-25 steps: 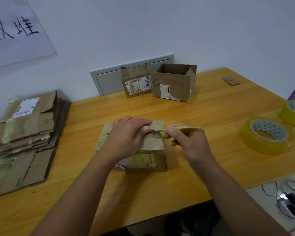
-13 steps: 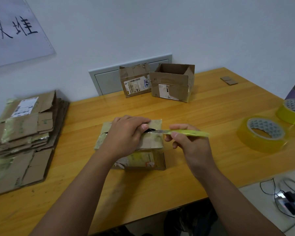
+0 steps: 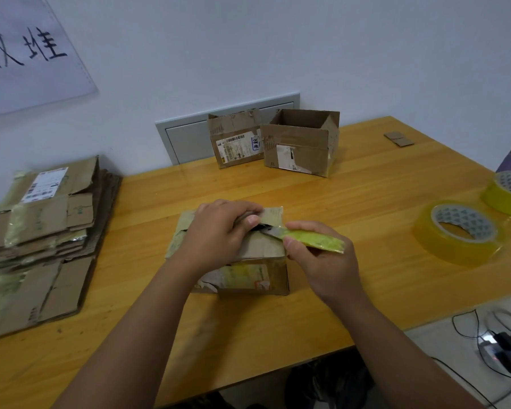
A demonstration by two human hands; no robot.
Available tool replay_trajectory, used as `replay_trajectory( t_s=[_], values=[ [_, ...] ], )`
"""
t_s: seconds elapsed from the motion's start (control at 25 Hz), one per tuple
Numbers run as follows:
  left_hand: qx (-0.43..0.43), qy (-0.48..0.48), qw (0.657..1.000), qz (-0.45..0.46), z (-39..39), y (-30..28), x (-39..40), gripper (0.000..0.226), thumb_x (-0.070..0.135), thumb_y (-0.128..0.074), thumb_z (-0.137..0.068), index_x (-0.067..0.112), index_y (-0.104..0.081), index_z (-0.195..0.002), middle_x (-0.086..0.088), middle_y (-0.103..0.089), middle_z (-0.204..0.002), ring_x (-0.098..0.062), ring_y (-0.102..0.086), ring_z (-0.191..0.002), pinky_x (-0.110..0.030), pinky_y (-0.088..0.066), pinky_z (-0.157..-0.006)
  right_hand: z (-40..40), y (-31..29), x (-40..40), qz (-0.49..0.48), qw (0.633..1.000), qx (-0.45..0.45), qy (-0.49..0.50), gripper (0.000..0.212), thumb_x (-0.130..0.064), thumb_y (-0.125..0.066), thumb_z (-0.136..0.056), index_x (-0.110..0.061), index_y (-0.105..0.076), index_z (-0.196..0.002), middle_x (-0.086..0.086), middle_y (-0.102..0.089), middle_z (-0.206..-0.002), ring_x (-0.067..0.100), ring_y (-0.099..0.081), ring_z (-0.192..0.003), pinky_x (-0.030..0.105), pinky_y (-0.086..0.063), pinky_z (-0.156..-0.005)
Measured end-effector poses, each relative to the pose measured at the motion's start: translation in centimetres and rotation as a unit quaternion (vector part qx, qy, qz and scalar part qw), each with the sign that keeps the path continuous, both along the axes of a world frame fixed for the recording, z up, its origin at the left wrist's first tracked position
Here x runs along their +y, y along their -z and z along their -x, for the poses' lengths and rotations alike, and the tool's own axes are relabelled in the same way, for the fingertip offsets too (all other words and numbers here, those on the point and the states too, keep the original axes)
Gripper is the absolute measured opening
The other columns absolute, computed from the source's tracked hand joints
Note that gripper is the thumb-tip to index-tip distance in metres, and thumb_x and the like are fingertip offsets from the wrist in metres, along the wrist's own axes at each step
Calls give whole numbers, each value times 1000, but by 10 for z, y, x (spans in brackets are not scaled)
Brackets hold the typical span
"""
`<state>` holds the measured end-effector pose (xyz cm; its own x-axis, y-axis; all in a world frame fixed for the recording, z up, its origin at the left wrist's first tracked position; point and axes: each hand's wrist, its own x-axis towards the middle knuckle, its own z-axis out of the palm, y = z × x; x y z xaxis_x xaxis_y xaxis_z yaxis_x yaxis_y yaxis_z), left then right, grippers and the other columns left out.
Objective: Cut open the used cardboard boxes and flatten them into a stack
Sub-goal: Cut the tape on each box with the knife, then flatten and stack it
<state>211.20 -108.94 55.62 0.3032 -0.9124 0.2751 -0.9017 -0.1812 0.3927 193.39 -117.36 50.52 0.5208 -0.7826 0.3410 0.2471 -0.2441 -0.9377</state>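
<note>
A small taped cardboard box [image 3: 266, 249] stands in the middle of the wooden table [image 3: 366, 196]. My left hand [image 3: 219, 234] lies over its top with fingers curled on the far flap by the centre seam. My right hand [image 3: 322, 258] grips a yellow-green utility knife [image 3: 313, 239]; its blade tip sits at the dark gap in the seam at the box's right end. A stack of flattened boxes [image 3: 39, 237] lies at the table's left. Two more boxes stand at the back: a closed one [image 3: 236, 143] and an open-topped one [image 3: 301, 146].
Two rolls of yellow tape [image 3: 457, 234] [image 3: 508, 193] lie at the right. A small cardboard scrap [image 3: 398, 139] sits at the far right corner. A grey wall panel [image 3: 186, 137] is behind the boxes. Cables and a device [image 3: 502, 346] lie on the floor at lower right.
The knife has drawn rightward along the top seam and now tilts, blade at the right end of the box. The seam shows a wider dark gap. My left hand has stayed on the box.
</note>
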Motion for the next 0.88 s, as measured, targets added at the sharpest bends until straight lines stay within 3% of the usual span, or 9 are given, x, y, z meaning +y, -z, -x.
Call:
replay_trajectory(
  t_s=[0.12, 0.24, 0.44, 0.52, 0.76, 0.88],
  values=[
    [-42, 12, 999, -20, 0, 3, 0, 35, 40, -43, -99, 31, -59, -129, 14, -61, -126, -13, -48, -116, -36, -30, -96, 5, 4, 3, -74, 997, -39, 1, 13, -14, -71, -84, -20, -72, -95, 6, -75, -81, 16, -72, -75, 26, -57, -64],
    [-60, 10, 997, -40, 2, 4, 2, 49, 49, -38, -91, 34, -54, -135, 13, -55, -134, -10, -42, -122, -33, -25, -98, 11, 8, 3, -128, 989, -71, -20, 23, -24, -69, -79, -13, -72, -98, 6, -76, -88, 22, -74, -83, 28, -59, -66],
    [-48, 20, 994, -91, 5, -3, -8, 54, 48, -37, -87, 33, -48, -138, 14, -50, -138, -8, -41, -125, -35, -23, -105, 10, 10, 2, -215, 973, -83, -35, 20, -20, -69, -83, -11, -71, -100, 13, -75, -89, 27, -74, -87, 27, -58, -65],
    [-30, 21, 995, -90, 9, -4, -12, 54, 44, -38, -86, 30, -49, -137, 11, -51, -135, -11, -43, -122, -36, -29, -104, 8, 5, -4, -242, 966, -81, -33, 9, -13, -65, -91, -10, -72, -95, 15, -74, -84, 29, -74, -82, 26, -56, -62],
    [24, 24, 999, -39, 5, 2, -7, 35, 27, -56, -97, 26, -56, -132, 11, -56, -131, -15, -46, -125, -48, -33, -107, -6, -9, -20, -251, 966, -39, -44, 31, -19, -64, -93, -17, -77, -65, 14, -71, -72, 24, -71, -68, 24, -53, -53],
    [11, 25, 999, -37, 4, 4, -8, 34, 28, -53, -99, 26, -56, -133, 12, -56, -134, -13, -45, -129, -44, -29, -110, -7, -7, -23, -283, 958, -43, -15, 35, -14, -62, -92, -14, -75, -59, 13, -69, -66, 23, -71, -63, 23, -53, -51]
  ],
)
